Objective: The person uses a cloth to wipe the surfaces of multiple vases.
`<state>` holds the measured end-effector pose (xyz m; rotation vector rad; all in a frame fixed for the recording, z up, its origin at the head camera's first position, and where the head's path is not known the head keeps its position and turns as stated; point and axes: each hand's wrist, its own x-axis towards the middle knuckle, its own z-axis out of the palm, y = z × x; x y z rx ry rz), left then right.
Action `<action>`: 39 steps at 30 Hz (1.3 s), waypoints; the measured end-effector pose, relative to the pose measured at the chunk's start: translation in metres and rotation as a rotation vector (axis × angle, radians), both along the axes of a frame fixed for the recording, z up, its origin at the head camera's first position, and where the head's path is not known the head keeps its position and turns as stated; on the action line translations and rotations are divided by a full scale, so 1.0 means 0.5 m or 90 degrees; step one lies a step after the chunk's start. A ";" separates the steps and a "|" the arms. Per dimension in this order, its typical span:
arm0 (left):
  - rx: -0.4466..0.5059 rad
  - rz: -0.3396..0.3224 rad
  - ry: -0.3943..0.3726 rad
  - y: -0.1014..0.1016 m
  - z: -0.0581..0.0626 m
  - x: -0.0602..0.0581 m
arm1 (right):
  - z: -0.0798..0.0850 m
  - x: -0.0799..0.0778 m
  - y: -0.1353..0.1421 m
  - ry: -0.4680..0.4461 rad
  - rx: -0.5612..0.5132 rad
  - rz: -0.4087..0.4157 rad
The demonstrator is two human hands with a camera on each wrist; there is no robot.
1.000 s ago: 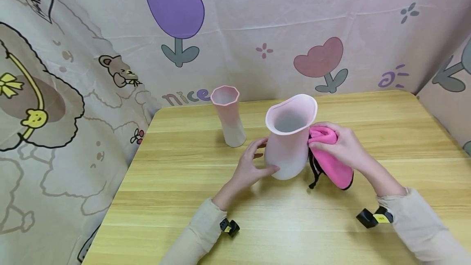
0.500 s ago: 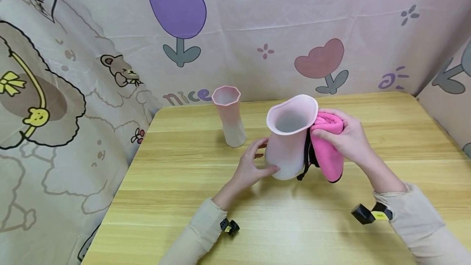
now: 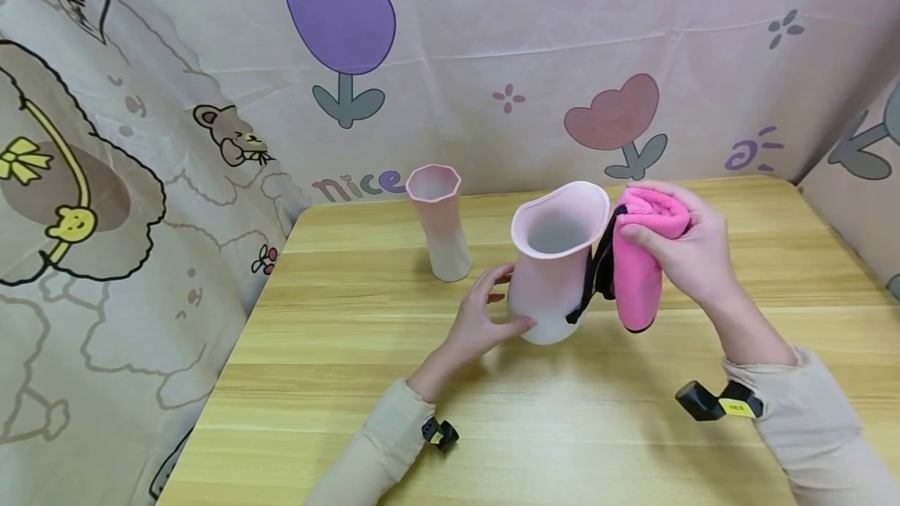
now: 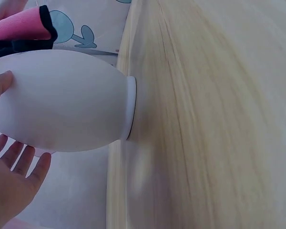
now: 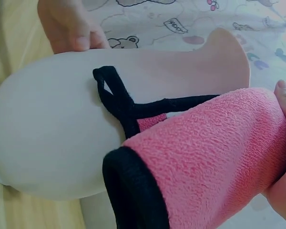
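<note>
A large vase (image 3: 551, 295), pink at its flared, wavy rim and white toward the base, stands upright on the table. My left hand (image 3: 481, 315) holds its lower left side, thumb in front and fingers round the back. In the left wrist view the thumb lies against the vase wall (image 4: 71, 102). My right hand (image 3: 692, 248) grips a folded, fuzzy pink cloth (image 3: 640, 279) by its top, beside the vase's right side and raised above the table. The cloth has black edging and a black hanging loop (image 5: 109, 88), which overlaps the vase wall in the right wrist view.
A slimmer pink-to-white vase (image 3: 443, 233) with an angular rim stands behind and left of the large one. The wooden table (image 3: 337, 365) ends at a printed cloth backdrop (image 3: 457, 69) at the back and left. Small black cameras sit on both wrists.
My right hand has lifted the pink cloth up along the vase's right side and drawn it slightly right. The left hand and both vases have stayed in place.
</note>
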<state>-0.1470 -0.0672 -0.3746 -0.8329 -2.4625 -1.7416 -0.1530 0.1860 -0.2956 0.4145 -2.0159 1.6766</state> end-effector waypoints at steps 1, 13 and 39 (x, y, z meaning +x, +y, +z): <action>0.000 0.000 0.000 0.000 -0.001 0.000 | 0.002 -0.001 -0.001 0.004 0.001 -0.003; -0.003 0.003 0.001 0.000 -0.003 0.000 | -0.028 -0.012 -0.005 -0.025 0.045 -0.032; -0.008 0.002 -0.001 0.000 -0.006 0.000 | -0.199 -0.027 0.038 -0.185 0.390 0.116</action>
